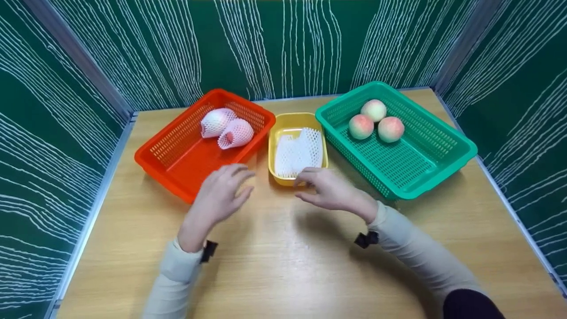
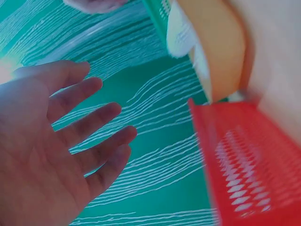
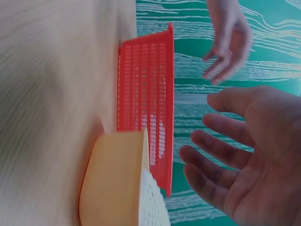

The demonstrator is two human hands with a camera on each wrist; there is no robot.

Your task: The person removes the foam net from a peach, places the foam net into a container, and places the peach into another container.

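My left hand [image 1: 220, 192] hovers by the near right side of the red basket [image 1: 164, 146], its fingers relaxed and apart in the left wrist view. Nothing is in it. My right hand [image 1: 328, 189] is just off the near right corner of the yellow basket [image 1: 283, 180], empty, with loosely bent fingers. White foam net sleeves [image 1: 297, 153] lie in the yellow basket. Two peaches in foam nets, one in a white net [image 1: 217, 122] and one in a pink net [image 1: 237, 133], lie in the red basket. The green basket [image 1: 443, 177] holds three bare peaches [image 1: 390, 129].
The baskets stand side by side on a wooden table [image 1: 274, 266], the yellow one between the red and the green. Green panels with white wavy lines [image 1: 301, 48] rise behind and at both sides. Metal frame strips [image 1: 88, 230] run along the table's edges.
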